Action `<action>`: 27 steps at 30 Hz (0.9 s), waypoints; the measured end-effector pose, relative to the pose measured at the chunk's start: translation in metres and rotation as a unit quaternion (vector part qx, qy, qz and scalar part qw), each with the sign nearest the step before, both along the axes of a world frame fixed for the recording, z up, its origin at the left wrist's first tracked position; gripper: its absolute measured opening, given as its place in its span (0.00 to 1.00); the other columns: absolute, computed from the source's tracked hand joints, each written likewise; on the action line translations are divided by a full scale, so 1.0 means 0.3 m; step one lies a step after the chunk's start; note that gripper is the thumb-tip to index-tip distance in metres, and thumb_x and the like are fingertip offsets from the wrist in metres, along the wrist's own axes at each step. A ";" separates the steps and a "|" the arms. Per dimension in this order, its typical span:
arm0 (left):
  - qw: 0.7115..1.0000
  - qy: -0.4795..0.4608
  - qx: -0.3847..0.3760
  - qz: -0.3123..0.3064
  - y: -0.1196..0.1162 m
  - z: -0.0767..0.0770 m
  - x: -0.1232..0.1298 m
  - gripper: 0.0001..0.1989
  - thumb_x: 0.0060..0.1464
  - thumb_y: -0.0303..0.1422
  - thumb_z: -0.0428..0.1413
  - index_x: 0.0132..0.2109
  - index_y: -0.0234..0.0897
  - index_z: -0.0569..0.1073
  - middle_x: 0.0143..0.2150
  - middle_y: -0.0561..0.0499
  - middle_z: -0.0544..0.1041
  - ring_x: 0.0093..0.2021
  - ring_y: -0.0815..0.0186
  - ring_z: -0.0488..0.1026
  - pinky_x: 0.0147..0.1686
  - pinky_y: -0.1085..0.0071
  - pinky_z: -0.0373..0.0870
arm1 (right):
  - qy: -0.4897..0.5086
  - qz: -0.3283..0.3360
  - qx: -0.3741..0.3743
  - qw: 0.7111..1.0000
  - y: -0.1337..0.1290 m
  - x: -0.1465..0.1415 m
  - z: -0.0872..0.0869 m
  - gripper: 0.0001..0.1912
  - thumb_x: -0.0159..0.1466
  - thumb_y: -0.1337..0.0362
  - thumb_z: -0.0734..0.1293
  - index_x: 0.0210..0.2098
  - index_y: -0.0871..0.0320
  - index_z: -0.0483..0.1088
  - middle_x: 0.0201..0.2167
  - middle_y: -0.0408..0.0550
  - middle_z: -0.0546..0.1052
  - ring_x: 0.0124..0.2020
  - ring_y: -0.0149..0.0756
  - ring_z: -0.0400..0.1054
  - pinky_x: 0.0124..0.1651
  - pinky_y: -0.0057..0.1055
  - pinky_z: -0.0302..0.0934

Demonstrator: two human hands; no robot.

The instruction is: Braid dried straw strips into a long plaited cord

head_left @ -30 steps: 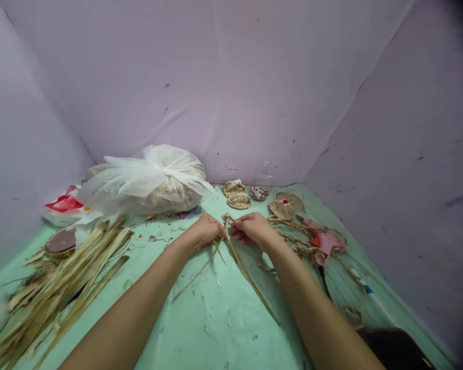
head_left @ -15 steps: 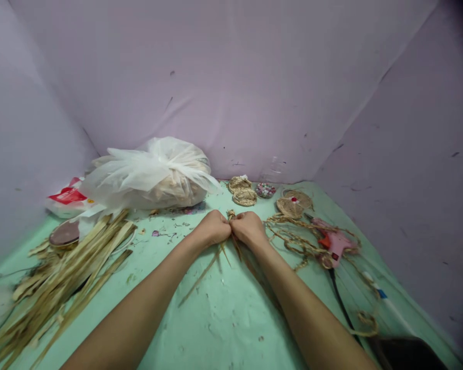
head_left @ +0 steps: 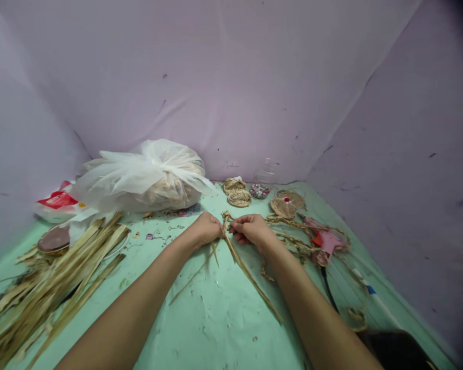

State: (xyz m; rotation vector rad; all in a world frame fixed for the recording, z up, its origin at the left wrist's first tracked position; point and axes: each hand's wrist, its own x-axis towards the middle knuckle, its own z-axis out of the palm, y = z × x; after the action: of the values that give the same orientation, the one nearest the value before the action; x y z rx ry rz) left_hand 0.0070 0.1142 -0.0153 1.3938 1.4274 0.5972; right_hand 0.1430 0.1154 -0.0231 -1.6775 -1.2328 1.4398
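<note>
A short plaited cord of dry tan plant fibre (head_left: 226, 218) stands at the middle of the table, with a knotted top. My left hand (head_left: 208, 228) is closed on its strands from the left side, fingertips pressed together. A thin loose strand (head_left: 193, 280) trails down from beneath that hand. Just right of the plait is my right hand (head_left: 250, 228), its fingers bent and parted close to the cord, with nothing visible held in them. One long flat strand (head_left: 250, 272) runs free from the plait toward the lower right, between my forearms.
Dry leaf strips (head_left: 73, 267) lie at left, beside a round brown-topped container (head_left: 54, 239). Behind are a white plastic bag (head_left: 150, 177), woven coils (head_left: 237, 191) and beads (head_left: 260, 191). A pink glue gun (head_left: 327, 241) lies among braided cord (head_left: 293, 239) at right.
My right hand has loosened and drawn slightly away from the plait, leaving the long strand free. My left hand keeps its hold. The view has shifted a little.
</note>
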 end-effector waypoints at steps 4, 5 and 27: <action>1.000 -0.006 0.000 0.000 0.001 -0.003 0.001 0.03 0.30 0.22 0.50 0.16 0.30 0.67 0.12 0.57 0.57 0.16 0.75 0.52 0.16 0.77 0.48 | -0.089 0.014 0.044 0.995 0.016 -0.011 -0.031 0.09 0.51 0.63 0.64 0.19 0.62 0.68 0.10 0.40 0.66 0.11 0.22 0.56 0.15 0.19 0.50; 1.000 -0.005 -0.002 0.001 0.002 -0.006 0.003 0.03 0.30 0.22 0.50 0.16 0.30 0.68 0.11 0.57 0.57 0.16 0.75 0.51 0.16 0.77 0.48 | -0.106 0.018 0.052 0.993 0.019 -0.013 -0.034 0.10 0.51 0.62 0.64 0.18 0.62 0.68 0.09 0.39 0.65 0.10 0.22 0.54 0.14 0.19 0.48; 0.999 0.033 0.014 0.003 0.009 -0.030 0.009 0.04 0.31 0.22 0.50 0.17 0.30 0.69 0.12 0.57 0.57 0.17 0.75 0.52 0.17 0.77 0.49 | -0.037 0.052 0.049 0.997 0.018 -0.005 -0.022 0.03 0.48 0.69 0.61 0.19 0.62 0.65 0.09 0.36 0.61 0.10 0.21 0.50 0.13 0.20 0.43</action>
State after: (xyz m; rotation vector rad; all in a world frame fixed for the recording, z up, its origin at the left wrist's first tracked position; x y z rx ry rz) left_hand 0.0099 0.1168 -0.0244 1.4434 1.4806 0.5831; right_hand 0.1415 0.1207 -0.0297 -1.6351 -1.4268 1.3633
